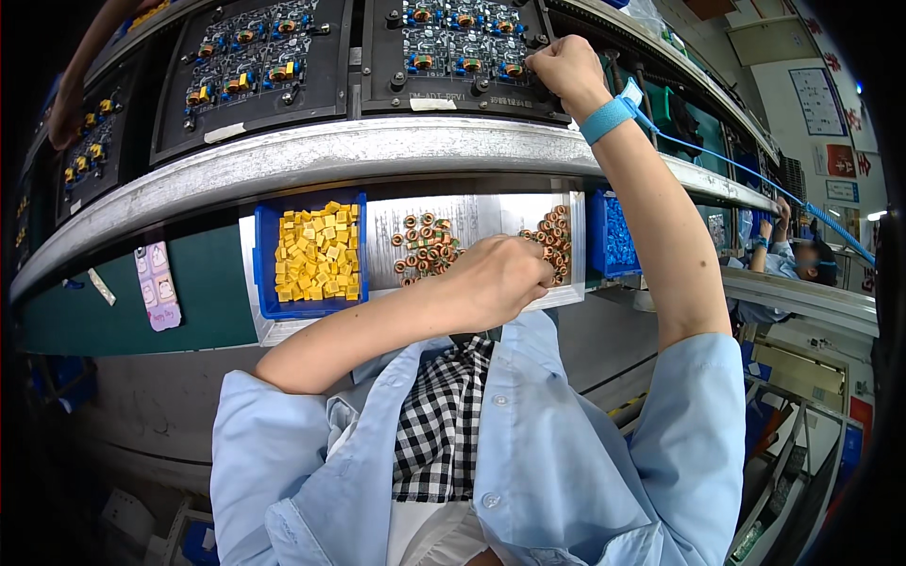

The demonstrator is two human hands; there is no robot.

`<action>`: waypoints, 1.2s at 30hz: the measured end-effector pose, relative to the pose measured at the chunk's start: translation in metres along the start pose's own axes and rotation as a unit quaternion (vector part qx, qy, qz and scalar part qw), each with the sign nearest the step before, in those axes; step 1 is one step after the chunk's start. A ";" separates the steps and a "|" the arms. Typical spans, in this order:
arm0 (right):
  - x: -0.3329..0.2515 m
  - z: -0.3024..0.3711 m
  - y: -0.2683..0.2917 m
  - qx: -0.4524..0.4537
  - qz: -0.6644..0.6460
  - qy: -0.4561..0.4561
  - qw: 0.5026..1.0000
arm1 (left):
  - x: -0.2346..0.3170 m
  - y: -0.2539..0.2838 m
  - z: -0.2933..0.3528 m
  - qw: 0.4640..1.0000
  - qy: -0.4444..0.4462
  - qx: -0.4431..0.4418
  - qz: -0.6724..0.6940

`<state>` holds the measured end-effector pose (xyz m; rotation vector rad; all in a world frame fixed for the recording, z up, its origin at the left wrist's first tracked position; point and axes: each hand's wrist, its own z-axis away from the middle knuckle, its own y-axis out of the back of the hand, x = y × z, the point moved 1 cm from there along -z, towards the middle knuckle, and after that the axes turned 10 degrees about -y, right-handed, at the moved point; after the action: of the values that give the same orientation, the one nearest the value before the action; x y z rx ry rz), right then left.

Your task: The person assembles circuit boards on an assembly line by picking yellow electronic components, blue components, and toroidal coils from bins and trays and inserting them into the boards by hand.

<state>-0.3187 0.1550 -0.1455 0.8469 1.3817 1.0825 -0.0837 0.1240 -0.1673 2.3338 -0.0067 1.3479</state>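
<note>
My left hand [507, 275] reaches across the shallow tray [382, 212] with its fingers curled down at a pile of copper-wound ring coils [557, 236]. A second group of ring coils [420, 247] lies just to the left of it. What its fingertips hold, if anything, is hidden. Farther away, my right hand [569, 71] has its fingers pressed together at the right edge of a black fixture [377, 94] of circuit boards [462, 38]. One mounted ring coil [512, 70] is right beside those fingertips. Around my right wrist is a blue strap [609, 120] with a coiled cord.
A blue bin of yellow block parts [319, 250] stands left of the coils, and a bin of blue parts [618, 236] stands right. A metal rail [311, 156] separates bins from fixtures. Another fixture [250, 71] sits left; a phone [157, 286] lies on the green bench. Another person's arm [71, 94] is far left.
</note>
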 end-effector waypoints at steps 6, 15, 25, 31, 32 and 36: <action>-0.004 0.010 0.000 -0.002 -0.004 -0.011 1.000 | 0.003 0.002 -0.003 1.000 0.009 -0.006 -0.003; -0.020 0.002 0.008 -0.034 0.064 0.021 0.997 | 0.004 0.001 -0.001 1.000 0.017 -0.002 -0.002; -0.038 -0.003 0.022 -0.128 0.118 0.012 0.985 | 0.001 -0.010 -0.012 0.998 0.039 -0.042 -0.020; -0.034 0.005 0.019 -0.002 0.131 0.142 0.981 | -0.001 -0.036 -0.049 0.996 0.035 -0.081 0.000; -0.033 0.009 0.020 0.006 0.167 0.177 0.970 | -0.003 -0.044 -0.060 0.995 0.033 -0.093 0.006; -0.025 0.021 0.027 0.036 0.270 0.279 0.921 | -0.020 -0.079 -0.107 0.982 -0.029 -0.127 -0.135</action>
<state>-0.2978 0.1431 -0.1106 1.0565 1.7084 1.8117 -0.1649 0.2310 -0.1678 2.0728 0.1096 1.0790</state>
